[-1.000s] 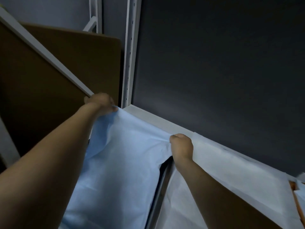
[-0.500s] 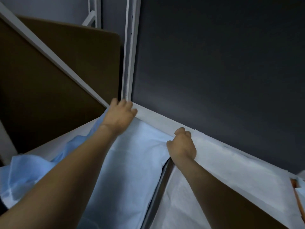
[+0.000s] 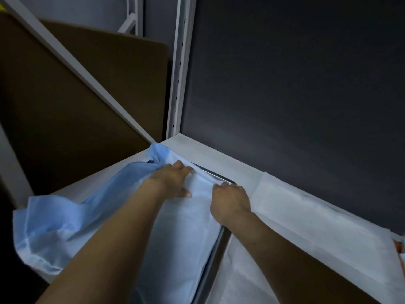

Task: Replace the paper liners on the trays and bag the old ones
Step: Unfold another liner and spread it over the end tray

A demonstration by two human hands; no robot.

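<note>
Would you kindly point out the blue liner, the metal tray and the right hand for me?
blue liner [image 3: 54, 220]: head view, its bunched left part.
metal tray [image 3: 214, 175]: head view, its far rim.
right hand [image 3: 230, 200]: head view, back of the hand.

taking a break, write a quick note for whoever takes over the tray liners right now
Left hand: flat, pressing the blue liner down near the tray's far edge.
Right hand: fingers curled on the liner's edge at the tray's far right corner.
Tray: on the shelf, mostly covered by the liner.
Done: liner spread over the tray's middle and right.
Left: the liner's left side lies bunched past the tray; pull it flat. White paper lies right of the tray; old or new, cannot tell. No bag in view.
</note>
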